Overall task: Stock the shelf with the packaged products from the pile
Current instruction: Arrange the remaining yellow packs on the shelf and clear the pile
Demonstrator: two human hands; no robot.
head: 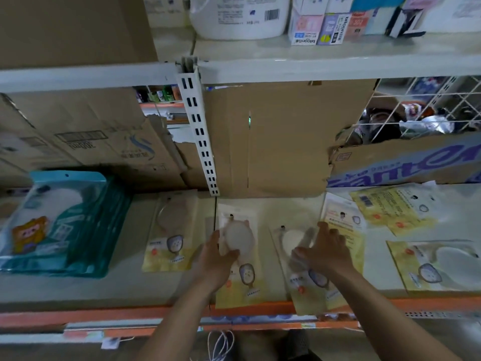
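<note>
Several flat yellow-and-clear product packets lie on the pale shelf [130, 287]. My left hand [216, 261] holds the left side of the middle packet [240, 280], thumb across its round white contents. My right hand [325, 248] rests with spread fingers on the neighbouring packet [304, 290], which overhangs the shelf's front edge. Another packet [171, 235] lies to the left. At the right sit one more packet [440, 267] and printed-side-up packets [395, 209].
A stack of teal packets [62, 225] stands at the left. Cardboard boxes [273, 142] fill the back of the shelf, behind a slotted white upright [197, 126]. An orange rail [78, 317] edges the shelf front. The upper shelf holds a white tub [239, 16] and small boxes.
</note>
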